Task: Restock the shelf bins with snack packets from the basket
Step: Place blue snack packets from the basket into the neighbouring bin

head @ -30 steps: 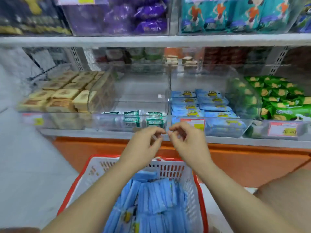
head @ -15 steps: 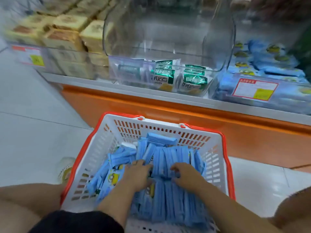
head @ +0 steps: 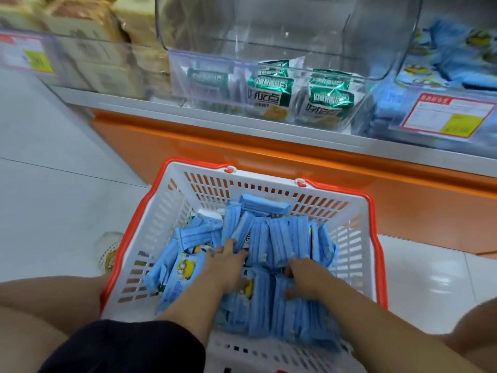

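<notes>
A: Where's the stock rn?
B: Light-blue wrapped snack packets (head: 279,238), piled in the white slotted plastic basket (head: 269,189) w/ an orange-red rim. It sits on the pale tiled floor (head: 53,146), right in front of the shelf's orange base panel (head: 269,149). Most packets stand on edge in rows; a few at the left lie flat, yellow cartoon face up.
A: Hands?
B: Both down in the basket, side by side, mid-pile. Left hand (head: 228,267): palm down, fingers fairly straight & spread, pressing on the packets, tips slipped btwn two rows, not wrapped round anything. Right hand (head: 306,275): knuckles up, fingers bent down into the packets, tips buried. Can't tell if it's actually got hold of one.
A: Bins?
B: Three along the shelf, edges blurred. Middle clear plastic bin (head: 269,30), straight beyond the basket, holds a few green-and-white foil packets (head: 271,90) leaning at its front wall. Right clear bin (head: 387,114) holds more blue packets w/ yellow faces (head: 457,49); a red-bordered price label (head: 446,114) w/ a yellow patch is on its front. Left clear bin (head: 80,63) is stacked w/ beige boxed cakes (head: 88,20); its own label (head: 27,56) is too blurred to read.
A: Anything else?
B: Small pale cup-like thing (head: 109,251) on the floor just left of the basket; touching or not, can't say. Bare knees either side of the basket, black shorts (head: 129,348) at the bottom edge.
</notes>
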{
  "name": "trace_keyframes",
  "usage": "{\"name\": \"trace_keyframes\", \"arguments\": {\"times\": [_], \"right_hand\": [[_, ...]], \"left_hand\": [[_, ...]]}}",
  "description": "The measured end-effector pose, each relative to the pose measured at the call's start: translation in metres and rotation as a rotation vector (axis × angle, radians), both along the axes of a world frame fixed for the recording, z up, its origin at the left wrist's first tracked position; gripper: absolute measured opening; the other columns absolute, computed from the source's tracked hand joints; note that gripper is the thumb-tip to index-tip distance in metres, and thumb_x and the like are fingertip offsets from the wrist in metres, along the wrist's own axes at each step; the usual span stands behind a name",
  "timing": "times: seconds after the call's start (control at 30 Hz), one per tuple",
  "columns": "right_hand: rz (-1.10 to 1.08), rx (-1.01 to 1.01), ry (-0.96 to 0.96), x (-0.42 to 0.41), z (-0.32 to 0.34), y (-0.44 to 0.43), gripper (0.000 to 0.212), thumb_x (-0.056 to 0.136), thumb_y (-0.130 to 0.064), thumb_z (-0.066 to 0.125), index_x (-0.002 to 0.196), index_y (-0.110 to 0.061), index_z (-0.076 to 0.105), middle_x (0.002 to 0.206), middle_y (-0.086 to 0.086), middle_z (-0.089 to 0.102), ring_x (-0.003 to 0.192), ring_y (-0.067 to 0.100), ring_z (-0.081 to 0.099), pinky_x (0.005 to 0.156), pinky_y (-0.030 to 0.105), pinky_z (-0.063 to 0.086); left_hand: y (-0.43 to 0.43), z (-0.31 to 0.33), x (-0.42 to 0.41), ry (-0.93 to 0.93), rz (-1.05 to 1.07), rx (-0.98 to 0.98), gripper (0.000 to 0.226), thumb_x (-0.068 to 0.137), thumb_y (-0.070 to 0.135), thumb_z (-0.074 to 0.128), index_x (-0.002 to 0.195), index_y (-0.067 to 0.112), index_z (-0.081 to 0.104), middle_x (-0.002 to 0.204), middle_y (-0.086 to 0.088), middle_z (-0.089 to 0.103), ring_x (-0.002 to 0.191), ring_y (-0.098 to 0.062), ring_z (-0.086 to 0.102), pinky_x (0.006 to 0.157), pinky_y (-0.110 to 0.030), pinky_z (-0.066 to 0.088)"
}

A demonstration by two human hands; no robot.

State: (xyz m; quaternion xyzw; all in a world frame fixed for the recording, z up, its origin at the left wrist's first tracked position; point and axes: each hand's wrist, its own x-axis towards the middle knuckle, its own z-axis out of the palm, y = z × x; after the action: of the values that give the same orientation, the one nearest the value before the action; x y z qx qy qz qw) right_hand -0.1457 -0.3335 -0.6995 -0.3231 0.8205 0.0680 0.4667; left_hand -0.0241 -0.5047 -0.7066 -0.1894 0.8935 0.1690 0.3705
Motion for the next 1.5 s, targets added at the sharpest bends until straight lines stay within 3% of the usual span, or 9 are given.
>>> {"name": "trace_keyframes", "arguments": {"times": [0.3, 0.4, 0.6, 0.83, 1.0, 1.07, 1.13, 1.33, 1.5], "right_hand": [[0.076, -0.121, 0.096, -0.002, 0.029, 0.002, 0.029, 0.079, -0.041, 0.075, 0.087, -0.015, 0.065, 0.09, 0.002, 0.061, 0.086, 0.021, 0.061, 0.071, 0.032, 0.049], [-0.04, -0.266, 0.121, -0.016, 0.054, 0.002, 0.036, 0.078, -0.037, 0.072, 0.063, -0.02, 0.044, 0.068, -0.003, 0.044, 0.067, 0.017, 0.047, 0.061, 0.031, 0.039], [-0.286, -0.666, 0.306, -0.06, 0.166, -0.012, 0.033, 0.072, -0.039, 0.076, 0.06, -0.02, 0.051, 0.058, -0.004, 0.05, 0.059, 0.015, 0.049, 0.056, 0.032, 0.036], [-0.46, -1.003, 0.186, -0.062, 0.274, -0.002, 0.031, 0.082, -0.042, 0.075, 0.072, -0.013, 0.071, 0.062, -0.002, 0.061, 0.061, 0.013, 0.054, 0.06, 0.026, 0.043], [-0.531, -1.21, -0.071, -0.063, 0.329, 0.025, 0.033, 0.087, -0.051, 0.057, 0.101, -0.025, 0.073, 0.095, -0.007, 0.076, 0.085, 0.01, 0.07, 0.079, 0.026, 0.054], [-0.425, -1.226, 0.069, -0.07, 0.334, 0.034, 0.019, 0.096, -0.027, 0.06, 0.113, -0.029, 0.068, 0.109, -0.012, 0.071, 0.094, 0.007, 0.067, 0.079, 0.022, 0.054], [-0.223, -1.178, 0.228, -0.077, 0.338, 0.043, 0.049, 0.095, -0.005, 0.058, 0.127, -0.042, 0.057, 0.128, -0.019, 0.058, 0.109, -0.001, 0.058, 0.085, 0.017, 0.051], [0.24, -0.985, 0.541, -0.081, 0.339, 0.055, 0.077, 0.086, -0.013, 0.066, 0.142, -0.055, 0.032, 0.16, -0.021, 0.003, 0.147, 0.005, 0.012, 0.114, 0.032, 0.03], [0.37, -1.1, 0.75, -0.087, 0.329, 0.055, 0.052, 0.08, -0.02, 0.075, 0.128, -0.033, 0.058, 0.15, -0.004, 0.04, 0.136, 0.021, 0.035, 0.105, 0.045, 0.043]], "left_hand": [[0.015, 0.027, -0.005, 0.069, -0.028, -0.01, 0.064, 0.095, 0.041, 0.058, 0.151, 0.026, 0.032, 0.158, -0.008, 0.019, 0.144, -0.034, 0.026, 0.117, -0.06, 0.013], [0.014, 0.052, -0.016, 0.147, 0.066, 0.123, 0.062, 0.096, 0.046, 0.057, 0.151, 0.03, 0.033, 0.154, -0.003, 0.034, 0.138, -0.027, 0.039, 0.114, -0.053, 0.029], [0.022, 0.143, -0.05, 0.66, 0.229, 0.431, 0.063, 0.086, 0.043, 0.072, 0.142, 0.037, 0.043, 0.139, 0.014, 0.051, 0.118, -0.002, 0.052, 0.102, -0.029, 0.045], [0.042, 0.221, -0.064, 1.16, 0.264, 0.305, 0.057, 0.084, 0.029, 0.074, 0.136, 0.03, 0.052, 0.117, 0.011, 0.055, 0.103, -0.002, 0.055, 0.09, -0.022, 0.047], [0.051, 0.264, -0.07, 0.965, 0.629, 1.125, 0.046, 0.084, 0.013, 0.071, 0.129, 0.013, 0.058, 0.111, -0.002, 0.069, 0.098, -0.011, 0.066, 0.092, -0.032, 0.052], [0.055, 0.275, -0.069, 0.851, 0.719, 1.384, 0.048, 0.081, 0.018, 0.064, 0.127, 0.006, 0.058, 0.116, -0.011, 0.067, 0.097, -0.02, 0.065, 0.092, -0.038, 0.051], [0.057, 0.282, -0.069, 0.749, 0.776, 1.575, 0.048, 0.082, 0.018, 0.06, 0.127, 0.002, 0.059, 0.121, -0.017, 0.067, 0.095, -0.025, 0.069, 0.085, -0.038, 0.057], [0.054, 0.303, -0.078, 0.545, 0.816, 1.598, 0.029, 0.085, 0.028, 0.058, 0.089, 0.008, 0.078, 0.086, -0.014, 0.068, 0.065, -0.023, 0.065, 0.071, -0.037, 0.056], [0.051, 0.314, -0.087, 0.452, 0.704, 1.52, 0.026, 0.086, 0.034, 0.064, 0.088, 0.013, 0.08, 0.086, -0.01, 0.068, 0.067, -0.022, 0.064, 0.07, -0.035, 0.056]]}}
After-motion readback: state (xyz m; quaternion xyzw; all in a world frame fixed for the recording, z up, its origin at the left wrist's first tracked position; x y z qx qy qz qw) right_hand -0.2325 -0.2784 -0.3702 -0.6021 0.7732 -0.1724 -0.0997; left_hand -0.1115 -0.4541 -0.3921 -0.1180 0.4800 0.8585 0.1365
